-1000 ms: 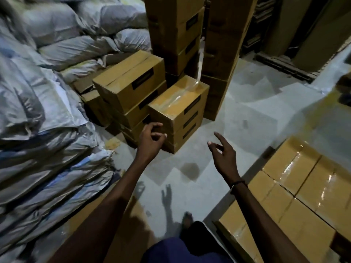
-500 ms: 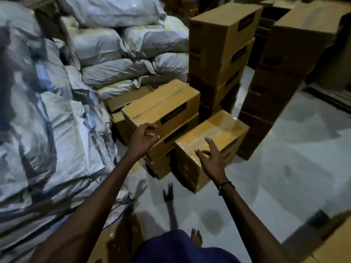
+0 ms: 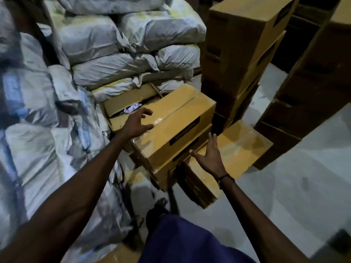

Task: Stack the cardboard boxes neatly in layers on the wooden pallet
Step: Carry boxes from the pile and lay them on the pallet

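Beside the white sacks (image 3: 117,61), left hand (image 3: 135,123) spread over the top cardboard box (image 3: 171,128), right hand (image 3: 210,158) spread just beside it.

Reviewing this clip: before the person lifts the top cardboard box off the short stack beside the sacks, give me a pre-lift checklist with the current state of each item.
1. Left hand on the taped brown cardboard top box: not ok; fingers are spread over its near left corner, with no grip yet.
2. Right hand placed: not ok; it is open beside the box's labelled side, contact unclear.
3. Top of box free: ok; nothing lies on it.
4. Box closed: ok; tape runs along the top seam.
5. Room on the right: ok; the lower cardboard box sits beside the stack, below the top box.
6. Wooden pallet ready: cannot tell; it is out of view.
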`<state>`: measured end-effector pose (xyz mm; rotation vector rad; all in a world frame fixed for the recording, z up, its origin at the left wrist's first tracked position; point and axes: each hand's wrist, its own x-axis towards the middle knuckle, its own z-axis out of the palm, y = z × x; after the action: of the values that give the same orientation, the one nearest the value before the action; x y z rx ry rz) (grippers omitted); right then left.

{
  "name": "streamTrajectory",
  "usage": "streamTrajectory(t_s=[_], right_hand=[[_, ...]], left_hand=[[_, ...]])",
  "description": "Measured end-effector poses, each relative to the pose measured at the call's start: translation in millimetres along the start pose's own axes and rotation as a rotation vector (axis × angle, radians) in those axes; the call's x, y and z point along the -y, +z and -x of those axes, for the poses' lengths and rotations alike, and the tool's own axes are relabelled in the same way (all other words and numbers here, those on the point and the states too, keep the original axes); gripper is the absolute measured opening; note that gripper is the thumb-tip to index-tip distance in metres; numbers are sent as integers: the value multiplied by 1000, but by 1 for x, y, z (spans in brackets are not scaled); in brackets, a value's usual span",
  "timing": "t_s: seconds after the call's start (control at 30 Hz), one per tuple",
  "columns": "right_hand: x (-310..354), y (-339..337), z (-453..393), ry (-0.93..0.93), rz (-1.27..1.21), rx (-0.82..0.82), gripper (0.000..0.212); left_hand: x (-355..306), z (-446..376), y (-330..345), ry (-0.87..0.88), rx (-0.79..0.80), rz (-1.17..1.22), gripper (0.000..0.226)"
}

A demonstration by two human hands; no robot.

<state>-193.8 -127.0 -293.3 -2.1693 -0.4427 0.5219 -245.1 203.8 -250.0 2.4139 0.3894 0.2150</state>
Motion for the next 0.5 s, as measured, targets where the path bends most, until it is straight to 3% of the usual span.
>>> streamTrajectory(t_s=[0.17, 0.33, 0.43, 0.5], right_hand=[[17, 41, -93, 92, 50, -54, 121], [45, 77, -161, 192, 169, 10, 140], [47, 100, -194, 263, 161, 12, 160], [45, 114, -208, 310, 159, -19, 159]], left_hand=[[76, -129, -5, 129, 400, -224, 110], [110, -227, 7, 304, 753, -397, 137], [131, -270, 21, 355, 875, -480, 145], [144, -289, 33, 364, 908, -524, 151]])
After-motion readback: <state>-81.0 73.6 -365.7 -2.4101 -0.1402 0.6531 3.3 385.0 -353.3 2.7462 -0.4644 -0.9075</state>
